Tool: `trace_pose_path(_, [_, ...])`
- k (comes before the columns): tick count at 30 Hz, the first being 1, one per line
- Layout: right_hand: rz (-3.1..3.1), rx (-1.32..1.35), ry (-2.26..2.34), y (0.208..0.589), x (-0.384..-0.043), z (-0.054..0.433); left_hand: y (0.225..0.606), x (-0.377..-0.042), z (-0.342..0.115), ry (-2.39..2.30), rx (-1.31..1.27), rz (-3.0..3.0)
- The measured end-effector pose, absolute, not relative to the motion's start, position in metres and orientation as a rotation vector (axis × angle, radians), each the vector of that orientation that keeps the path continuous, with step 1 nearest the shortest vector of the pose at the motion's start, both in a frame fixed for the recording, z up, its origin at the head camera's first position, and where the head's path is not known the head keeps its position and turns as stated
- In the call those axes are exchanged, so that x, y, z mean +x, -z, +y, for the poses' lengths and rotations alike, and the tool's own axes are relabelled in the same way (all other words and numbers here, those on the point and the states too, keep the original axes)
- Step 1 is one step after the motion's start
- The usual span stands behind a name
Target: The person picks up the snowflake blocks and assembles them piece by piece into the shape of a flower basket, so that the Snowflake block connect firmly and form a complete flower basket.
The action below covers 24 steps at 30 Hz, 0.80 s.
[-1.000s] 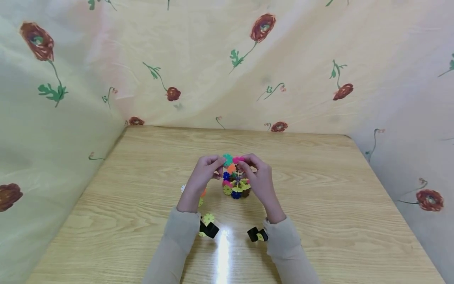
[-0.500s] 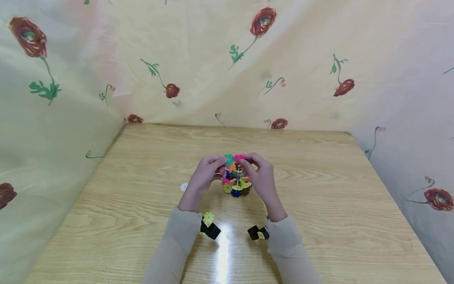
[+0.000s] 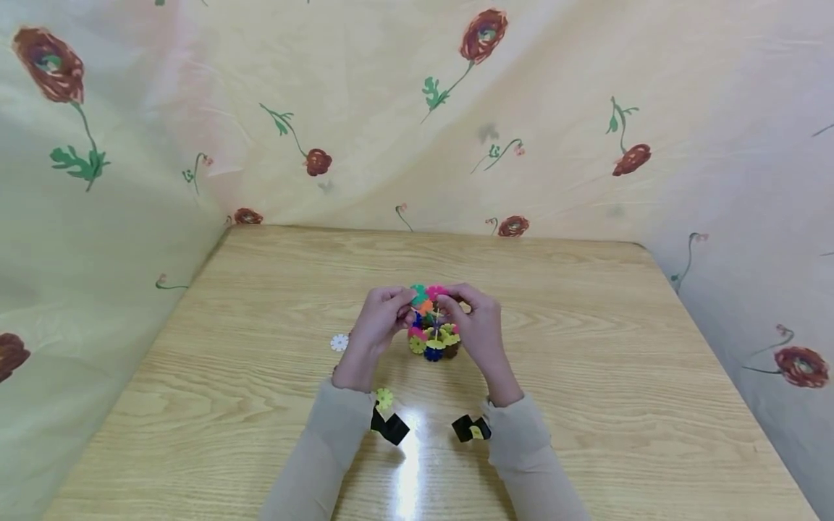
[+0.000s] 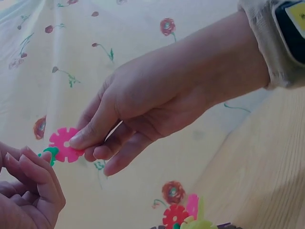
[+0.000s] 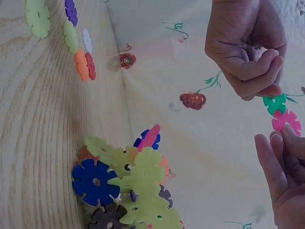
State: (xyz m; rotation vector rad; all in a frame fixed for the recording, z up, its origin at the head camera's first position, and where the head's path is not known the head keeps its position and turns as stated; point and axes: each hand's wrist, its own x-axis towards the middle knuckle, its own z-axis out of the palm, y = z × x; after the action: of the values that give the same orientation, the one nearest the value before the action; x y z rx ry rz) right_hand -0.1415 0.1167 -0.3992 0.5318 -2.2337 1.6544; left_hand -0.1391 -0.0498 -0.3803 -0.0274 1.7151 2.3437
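My left hand (image 3: 376, 315) pinches a green notched plastic disc (image 3: 418, 294) between thumb and fingers. Facing it, my right hand (image 3: 481, 329) pinches a pink notched disc (image 4: 66, 144) by its edge. In both wrist views the two discs meet edge to edge, held up in the air. Below the hands, on the table, stands a cluster of interlocked discs (image 5: 145, 167), mostly yellow, with blue, dark brown, pink and orange ones. The hands partly cover this cluster in the head view.
Left of my left forearm lies a white disc (image 3: 339, 342). A yellow disc (image 3: 385, 398) shows beside the left cuff. Purple (image 5: 71, 13), orange (image 5: 81, 65) and red (image 5: 90, 67) discs lie loose on the wooden table (image 3: 619, 362). Floral cloth (image 3: 391, 108) hangs behind it.
Both hands keep their grip, and the green and pink discs have shifted only slightly. The left forearm now covers loose discs that showed beside it a second ago. The head view has tilted a little downward.
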Motion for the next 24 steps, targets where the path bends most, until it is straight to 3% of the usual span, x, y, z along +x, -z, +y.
trace_pose_path(14, [-2.183, 0.331, -1.841, 0.397, -0.145, 0.125, 0.38, -0.137, -0.05, -2.432, -0.026, 1.508])
trace_pose_path(24, [-2.134, 0.373, -1.979, 0.392, -0.142, 0.122, 0.383, -0.136, -0.042, -2.397, 0.016, 1.419])
